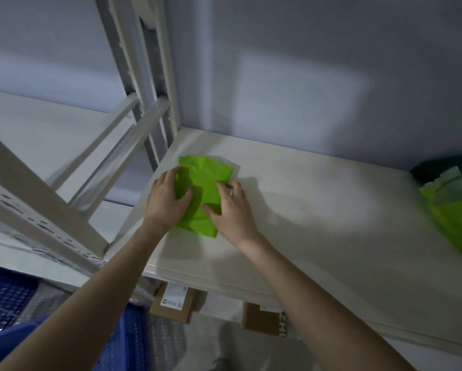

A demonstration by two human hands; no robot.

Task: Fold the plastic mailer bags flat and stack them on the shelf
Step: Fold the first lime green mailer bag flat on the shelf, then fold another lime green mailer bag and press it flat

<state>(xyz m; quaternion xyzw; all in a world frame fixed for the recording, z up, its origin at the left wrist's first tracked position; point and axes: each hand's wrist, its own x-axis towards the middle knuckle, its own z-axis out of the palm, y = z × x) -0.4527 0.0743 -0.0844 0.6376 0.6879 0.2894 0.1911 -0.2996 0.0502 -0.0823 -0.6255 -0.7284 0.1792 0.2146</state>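
A folded bright green mailer bag point(203, 183) lies on the white shelf point(318, 210), near its left end. My left hand point(165, 198) rests on the bag's left side with its fingers laid over the plastic. My right hand point(231, 207) presses on the bag's right side with straight fingers and wears a ring. More green mailer bags point(455, 215) lie unfolded at the shelf's right end, partly cut off by the frame edge.
White metal shelf uprights point(155, 84) and a perforated beam point(37, 210) stand to the left. Below the shelf sit cardboard boxes point(173, 303) and a blue plastic crate point(7, 298). A dark green item point(444, 167) lies behind the unfolded bags.
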